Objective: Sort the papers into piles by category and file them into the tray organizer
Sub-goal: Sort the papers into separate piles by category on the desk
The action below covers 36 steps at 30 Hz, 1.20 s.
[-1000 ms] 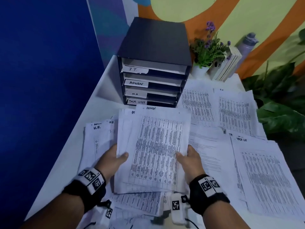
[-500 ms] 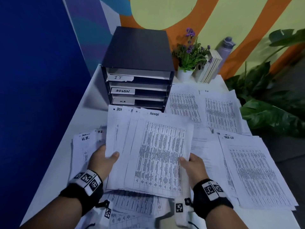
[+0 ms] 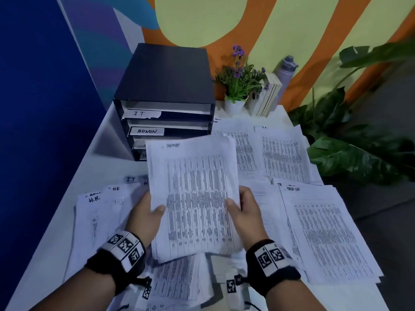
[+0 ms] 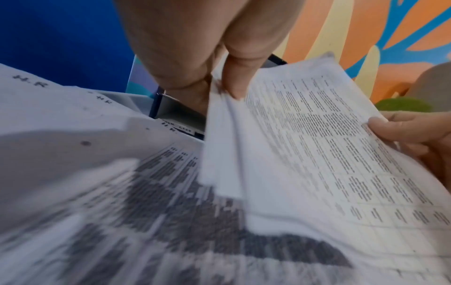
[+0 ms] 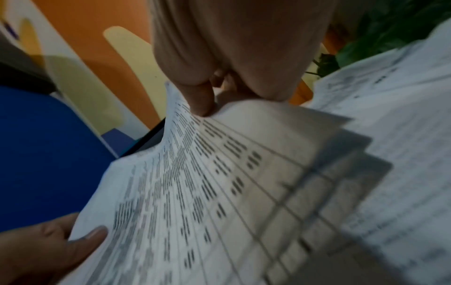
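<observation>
Evidently squared for filing, the ADMIN stack (image 3: 193, 198) is pinched at both side edges by left hand (image 3: 146, 212) and right hand (image 3: 247, 209), raised above the counter (image 3: 74, 176) before the tray organizer (image 3: 166, 95).

White papers (image 3: 193, 198) bear black tables; the tray organizer (image 3: 166, 72) is black.

I see bare forearms, each with a black wrist strap (image 3: 116, 265) carrying white blocks printed with black square markers; the right strap (image 3: 272, 263) matches, small tagged units hanging beneath.
</observation>
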Tool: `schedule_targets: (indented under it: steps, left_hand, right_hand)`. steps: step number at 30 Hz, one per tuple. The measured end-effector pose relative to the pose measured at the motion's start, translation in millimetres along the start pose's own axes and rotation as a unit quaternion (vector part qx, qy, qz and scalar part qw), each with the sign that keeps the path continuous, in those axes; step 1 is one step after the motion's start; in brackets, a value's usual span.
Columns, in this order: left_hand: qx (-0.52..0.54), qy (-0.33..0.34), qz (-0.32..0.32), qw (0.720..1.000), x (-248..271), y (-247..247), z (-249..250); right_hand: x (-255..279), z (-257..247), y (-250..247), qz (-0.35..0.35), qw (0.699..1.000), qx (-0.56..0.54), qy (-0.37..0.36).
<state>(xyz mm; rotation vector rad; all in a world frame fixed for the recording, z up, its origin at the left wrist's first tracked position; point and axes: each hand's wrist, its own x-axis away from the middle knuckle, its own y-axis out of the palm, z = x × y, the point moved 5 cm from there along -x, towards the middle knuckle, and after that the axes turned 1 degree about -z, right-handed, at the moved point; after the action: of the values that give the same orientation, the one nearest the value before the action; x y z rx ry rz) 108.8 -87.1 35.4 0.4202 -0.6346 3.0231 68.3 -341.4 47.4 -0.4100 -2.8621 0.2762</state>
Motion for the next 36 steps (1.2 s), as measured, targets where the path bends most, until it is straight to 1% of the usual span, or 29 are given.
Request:
schedule_targets:
  steps: [1,3,4,6,7,8,9,11,13,15,16,18,20,23,26,27,30,33,34,35,36]
  left_hand:
    - [0.008,0.004,0.010,1.000,-1,2,6]
    - [0.037,0.015,0.033,0.999,-4,6,16]
    - [0.059,0.010,0.052,0.997,-6,8,17]
    - [0.088,-0.019,0.093,0.992,-9,12,14]
    - [0.094,-0.030,0.099,0.990,-10,16,13]
    - [0.093,-0.035,0.089,0.991,-11,23,9]
    - [0.091,-0.038,0.067,0.993,-13,32,7]
    - [0.095,-0.045,0.016,0.994,-14,50,2]
    - [0.062,-0.029,-0.006,0.998,-14,59,0]
    - [-0.031,-0.021,0.007,0.999,-15,57,-3]
    - [-0.088,-0.025,0.019,0.996,-16,53,-5]
    - [-0.152,-0.047,0.031,0.987,-18,43,-15]
    - [-0.202,-0.066,0.024,0.977,-18,35,-23]
    - [-0.256,-0.092,0.036,0.962,-12,22,-35]
    - [-0.272,-0.125,0.048,0.953,-2,11,-46]
    - [-0.277,-0.136,0.048,0.950,1,7,-50]
    - [-0.280,-0.162,0.045,0.945,8,-5,-61]
    - [-0.264,-0.180,0.047,0.947,13,-19,-70]
    - [-0.264,-0.184,0.048,0.946,14,-24,-72]
    - [-0.265,-0.189,0.051,0.944,16,-30,-75]
    - [-0.268,-0.193,0.053,0.942,16,-36,-78]
  right_hand:
    - [0,-8,-4,0.004,1.000,-0.017,-0.018]
    - [2,-14,-12,-0.007,0.999,-0.035,-0.017]
    - [2,-8,-15,-0.026,0.999,-0.033,-0.003]
    - [5,2,-19,-0.067,0.997,-0.014,0.033]
    - [8,4,-21,-0.079,0.996,-0.005,0.046]
    - [9,11,-25,-0.074,0.995,0.005,0.060]
    - [7,19,-33,-0.046,0.996,0.008,0.082]
    - [-6,39,-59,0.046,0.992,0.000,0.115]
    - [-20,57,-90,0.119,0.982,0.022,0.145]
    - [-35,70,-119,0.159,0.973,0.031,0.166]
    - [-46,76,-133,0.174,0.969,0.030,0.174]
    - [-69,75,-153,0.187,0.967,0.040,0.169]
    - [-95,68,-160,0.185,0.968,0.069,0.158]
    - [-133,51,-152,0.175,0.970,0.100,0.134]
    - [-163,24,-135,0.156,0.977,0.114,0.090]
    - [-169,14,-128,0.151,0.978,0.122,0.082]
    - [-187,3,-113,0.140,0.975,0.160,0.072]
    - [-182,0,-101,0.170,0.956,0.234,0.060]
    - [-174,1,-93,0.171,0.954,0.244,0.044]
    - [-164,5,-82,0.155,0.958,0.238,0.031]
    - [-152,11,-68,0.123,0.966,0.224,0.022]
